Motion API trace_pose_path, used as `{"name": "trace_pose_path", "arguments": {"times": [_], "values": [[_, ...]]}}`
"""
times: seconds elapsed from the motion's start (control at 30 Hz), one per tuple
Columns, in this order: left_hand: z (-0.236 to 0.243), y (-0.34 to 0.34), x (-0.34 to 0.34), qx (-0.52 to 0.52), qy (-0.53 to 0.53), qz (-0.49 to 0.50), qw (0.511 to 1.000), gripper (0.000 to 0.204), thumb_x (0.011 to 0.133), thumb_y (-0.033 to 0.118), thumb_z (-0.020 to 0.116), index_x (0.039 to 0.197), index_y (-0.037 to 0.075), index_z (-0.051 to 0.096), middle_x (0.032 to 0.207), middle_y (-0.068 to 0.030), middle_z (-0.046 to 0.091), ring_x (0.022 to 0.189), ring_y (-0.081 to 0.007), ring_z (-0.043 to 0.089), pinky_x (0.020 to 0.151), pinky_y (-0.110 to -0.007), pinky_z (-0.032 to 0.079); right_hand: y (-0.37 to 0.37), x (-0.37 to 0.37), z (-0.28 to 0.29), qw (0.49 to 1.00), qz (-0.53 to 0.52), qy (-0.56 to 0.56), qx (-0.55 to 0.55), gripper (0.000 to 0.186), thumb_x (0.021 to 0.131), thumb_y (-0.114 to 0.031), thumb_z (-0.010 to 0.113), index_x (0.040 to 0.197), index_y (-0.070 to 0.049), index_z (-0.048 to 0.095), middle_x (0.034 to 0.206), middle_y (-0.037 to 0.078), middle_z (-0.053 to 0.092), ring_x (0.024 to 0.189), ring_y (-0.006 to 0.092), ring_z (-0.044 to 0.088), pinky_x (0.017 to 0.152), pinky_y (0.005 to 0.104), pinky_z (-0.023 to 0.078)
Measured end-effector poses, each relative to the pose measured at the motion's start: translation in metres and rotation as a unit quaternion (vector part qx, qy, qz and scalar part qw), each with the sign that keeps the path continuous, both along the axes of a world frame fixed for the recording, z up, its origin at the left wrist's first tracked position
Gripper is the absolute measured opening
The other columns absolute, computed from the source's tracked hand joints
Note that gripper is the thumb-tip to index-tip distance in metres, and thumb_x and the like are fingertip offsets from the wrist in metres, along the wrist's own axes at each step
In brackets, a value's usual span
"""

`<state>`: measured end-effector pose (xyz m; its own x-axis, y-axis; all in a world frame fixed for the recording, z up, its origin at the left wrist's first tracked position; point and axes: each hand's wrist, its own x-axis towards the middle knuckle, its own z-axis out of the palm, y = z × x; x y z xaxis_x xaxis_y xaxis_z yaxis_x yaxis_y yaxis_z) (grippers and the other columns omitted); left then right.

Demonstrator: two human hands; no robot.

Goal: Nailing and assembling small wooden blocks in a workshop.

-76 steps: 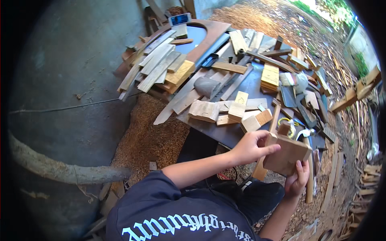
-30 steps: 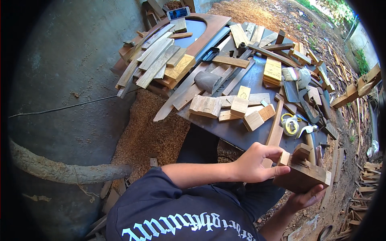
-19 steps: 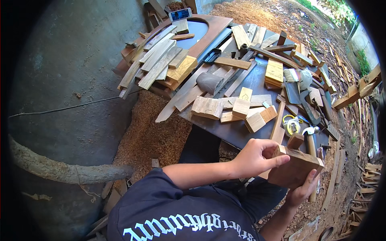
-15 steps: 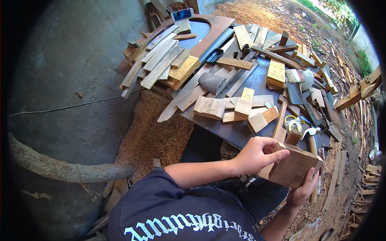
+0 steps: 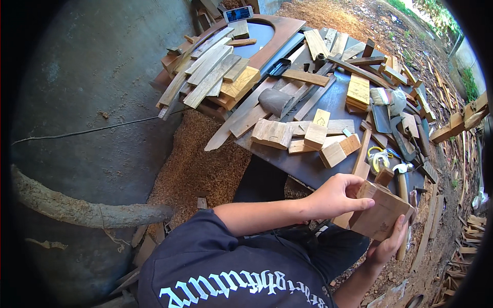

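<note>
Both hands hold a thick wooden block (image 5: 379, 215) over my lap, just past the near right edge of the table. A short, darker wooden peg (image 5: 384, 177) sticks up from its top edge. My left hand (image 5: 339, 197) grips the upper left corner, thumb across the broad face and fingers behind, partly hidden. From below, my right hand (image 5: 386, 246) clasps the lower right side, its thumb on the face. Behind the block lies a claw hammer (image 5: 402, 179) with a wooden handle. Scissors with yellow handles (image 5: 379, 159) rest close by.
Wooden blocks (image 5: 272, 133), strips (image 5: 208, 64) and a brush (image 5: 380, 96) crowd the table (image 5: 277, 160). A phone (image 5: 238, 14) stands at the far end. A grey wall (image 5: 97, 77) and a thick branch (image 5: 87, 210) lie left; sawdust (image 5: 197, 164) covers the floor.
The whole view has shifted slightly, with the table's things appearing a little further right. Both hands keep nearly the same hold on the wooden block.
</note>
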<state>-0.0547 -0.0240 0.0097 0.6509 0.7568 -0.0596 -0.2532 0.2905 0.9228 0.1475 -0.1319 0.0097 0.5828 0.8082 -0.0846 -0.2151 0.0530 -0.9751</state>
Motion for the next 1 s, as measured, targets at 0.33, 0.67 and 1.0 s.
{"name": "trace_pose_path", "arguments": {"times": [0.33, 0.67, 1.0], "values": [[0.001, -0.003, -0.002, 0.001, 0.016, -0.011, 1.000, 0.045, 0.095, 0.025, 0.082, 0.125, -0.004, 0.068, 0.108, -0.0076, 0.076, 0.097, -0.0103, 0.068, 0.088, -0.030, 0.056, -0.002, 0.000, -0.005, 1.000, -0.011, 0.013, 0.000, 0.050, 0.110, -0.039, 0.054, 0.142, -0.001, 0.049, 0.125, 0.013, 0.060, 0.114, 0.0225, 0.062, 0.097, 0.0369, 0.051], [-0.006, -0.006, 0.003, 0.013, -0.006, 0.027, 1.000, 0.040, 0.092, 0.025, 0.083, 0.114, -0.006, 0.070, 0.097, -0.0084, 0.076, 0.086, -0.0096, 0.068, 0.079, -0.029, 0.057, -0.004, 0.004, -0.008, 0.999, 0.012, 0.031, -0.004, 0.048, 0.110, -0.039, 0.054, 0.140, -0.002, 0.052, 0.124, 0.013, 0.061, 0.114, 0.0222, 0.062, 0.098, 0.0368, 0.050], [-0.006, -0.005, 0.002, 0.045, 0.027, 0.032, 0.998, 0.043, 0.090, 0.029, 0.085, 0.110, -0.005, 0.070, 0.096, -0.0093, 0.075, 0.085, -0.0102, 0.067, 0.079, -0.029, 0.057, -0.005, 0.007, -0.012, 0.999, 0.013, 0.032, -0.019, 0.048, 0.110, -0.039, 0.054, 0.138, 0.000, 0.053, 0.124, 0.013, 0.062, 0.114, 0.0221, 0.063, 0.098, 0.0369, 0.050]]}}
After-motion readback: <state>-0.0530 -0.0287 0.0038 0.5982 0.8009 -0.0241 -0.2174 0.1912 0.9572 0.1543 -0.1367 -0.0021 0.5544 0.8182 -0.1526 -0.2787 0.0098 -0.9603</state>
